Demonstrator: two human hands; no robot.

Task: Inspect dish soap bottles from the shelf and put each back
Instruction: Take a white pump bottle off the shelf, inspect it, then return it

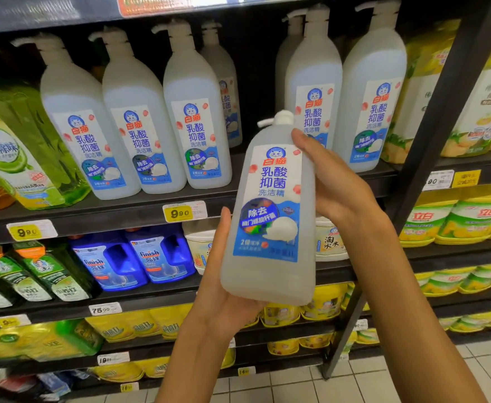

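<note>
A translucent white dish soap bottle [270, 210] with a pump top and a blue and white label is held up in front of the shelf, label facing me. My left hand [223, 286] cups its base from below, thumb up along the left side. My right hand [334, 181] grips its upper right side near the shoulder. Several identical bottles [139, 117] stand in a row on the shelf [122, 210] behind, with a gap behind the held bottle.
Green soap bottles [14, 158] stand at the left of that shelf. Blue Finish jugs [133, 260] sit one shelf lower, yellow packs [139, 327] lower still. A black upright post [430, 141] divides off the right bay of yellow-green refill bags [456, 225]. Tiled floor lies below.
</note>
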